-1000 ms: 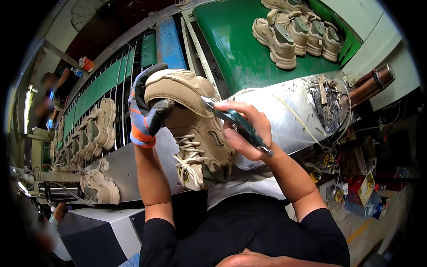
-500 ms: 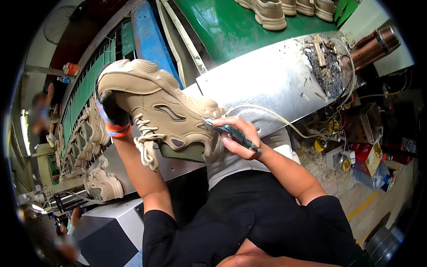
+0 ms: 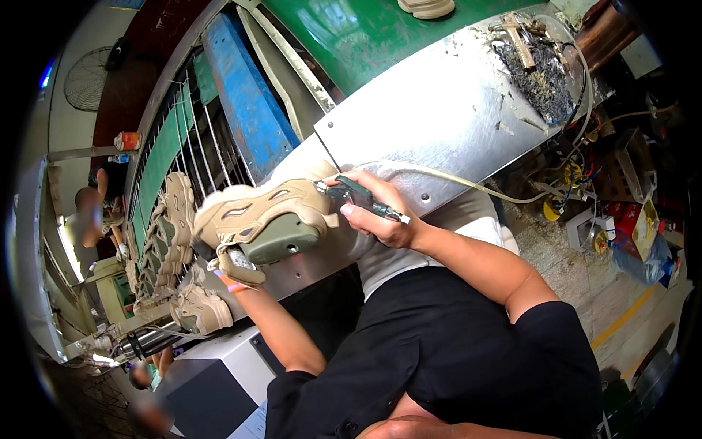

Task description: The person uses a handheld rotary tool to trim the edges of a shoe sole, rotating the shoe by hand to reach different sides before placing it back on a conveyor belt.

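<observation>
A tan sneaker (image 3: 252, 212) with an olive-green panel is tilted on its side over the near edge of the metal table. My left hand (image 3: 232, 284) supports it from behind; only the orange cuff of its glove and the wrist show, the fingers being hidden by the shoe. My right hand (image 3: 387, 214) is closed around a dark green hand tool (image 3: 358, 196), thumb along its body. The tool's metal tip is at the right end of the sneaker; contact cannot be made out. A pale hose (image 3: 439, 173) runs from behind this hand to the right.
Tan sneakers (image 3: 164, 227) stand in a row on the left, with one shoe (image 3: 201, 311) nearer. The metal table (image 3: 409, 110) bears dark residue (image 3: 541, 91) at its right end. Beyond are a green surface (image 3: 365, 40) and a blue beam (image 3: 245, 84). People are at far left.
My left hand has turned and lowered the sneaker, so the glove is now mostly hidden behind it. My right hand has shifted slightly, still holding the tool near the shoe. The view has also shifted.
</observation>
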